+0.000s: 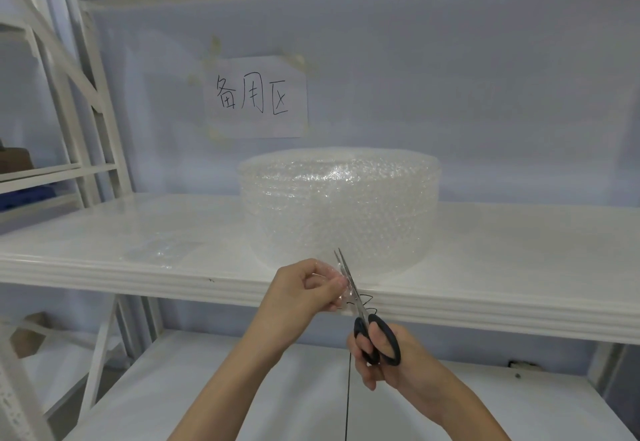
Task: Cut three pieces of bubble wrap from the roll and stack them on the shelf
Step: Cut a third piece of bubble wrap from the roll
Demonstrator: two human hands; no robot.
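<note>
A big roll of clear bubble wrap (341, 205) stands on the white shelf (104, 232), its loose end hanging over the front edge. My left hand (304, 288) pinches that loose end just left of the blades. My right hand (384, 354) grips black-handled scissors (360, 305) with the blades nearly closed and pointing up into the wrap at the shelf's front edge. A flat cut piece of bubble wrap (162, 250) lies on the shelf to the left of the roll.
A paper sign with handwritten characters (258, 96) is taped to the back wall above the roll. White rack uprights and braces (86, 94) rise at the left. A lower shelf (242, 388) lies beneath my arms. Black scribbles mark the shelf's front edge by the scissors.
</note>
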